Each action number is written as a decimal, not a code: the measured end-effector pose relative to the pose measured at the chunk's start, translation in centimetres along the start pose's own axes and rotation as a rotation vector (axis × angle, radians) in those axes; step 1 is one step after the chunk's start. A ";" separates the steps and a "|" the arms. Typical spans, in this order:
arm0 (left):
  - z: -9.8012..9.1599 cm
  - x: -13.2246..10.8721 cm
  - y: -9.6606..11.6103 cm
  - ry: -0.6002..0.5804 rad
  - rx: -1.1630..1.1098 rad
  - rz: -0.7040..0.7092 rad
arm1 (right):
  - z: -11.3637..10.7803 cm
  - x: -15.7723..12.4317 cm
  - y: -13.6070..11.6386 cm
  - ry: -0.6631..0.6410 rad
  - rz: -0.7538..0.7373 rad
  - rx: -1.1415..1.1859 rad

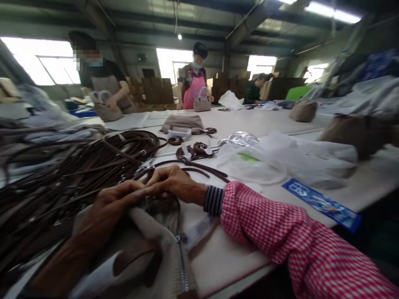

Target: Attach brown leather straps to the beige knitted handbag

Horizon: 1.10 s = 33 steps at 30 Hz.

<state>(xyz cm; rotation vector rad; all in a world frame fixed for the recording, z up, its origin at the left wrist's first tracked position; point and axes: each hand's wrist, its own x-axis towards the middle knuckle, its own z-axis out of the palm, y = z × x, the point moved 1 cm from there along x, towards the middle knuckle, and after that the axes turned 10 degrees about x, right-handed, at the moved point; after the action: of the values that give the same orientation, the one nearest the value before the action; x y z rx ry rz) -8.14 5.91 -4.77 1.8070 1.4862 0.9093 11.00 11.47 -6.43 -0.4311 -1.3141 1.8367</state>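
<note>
My left hand [114,203] and my right hand [174,182] meet over a beige-grey handbag [165,249] close in front of me. The fingers of both are closed and pressed together, and what they pinch is hidden. Silver metal clasps [146,167] show just beyond the fingertips. The bag's zipper [182,261] runs down its right side. A brown handle [137,255], partly wrapped in white, curves across the bag. Behind my right hand, dark brown straps [205,167] lie on the table.
A big heap of brown straps [124,153] covers the left. Coiled straps [199,149] and another bag [182,123] lie ahead. Plastic bags [299,158] and a blue printed packet [321,203] are on the right. Several people stand across the white table [240,265]; two handle bags.
</note>
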 end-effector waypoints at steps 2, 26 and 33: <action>0.4 -0.1 0.8 0.000 -0.012 0.021 | 0.1 -0.2 -0.1 0.026 -0.010 -0.014; 0.9 0.4 0.7 -0.009 0.054 0.182 | -0.8 -1.8 -0.8 0.086 0.004 -0.190; 0.8 0.4 0.8 -0.005 0.116 0.224 | -0.8 -1.7 -0.2 0.099 0.003 -0.219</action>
<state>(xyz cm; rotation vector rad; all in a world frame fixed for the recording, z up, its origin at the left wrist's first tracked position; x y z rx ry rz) -6.94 6.17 -4.50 2.0914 1.3770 0.9401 12.68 10.65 -6.83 -0.6322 -1.4516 1.6573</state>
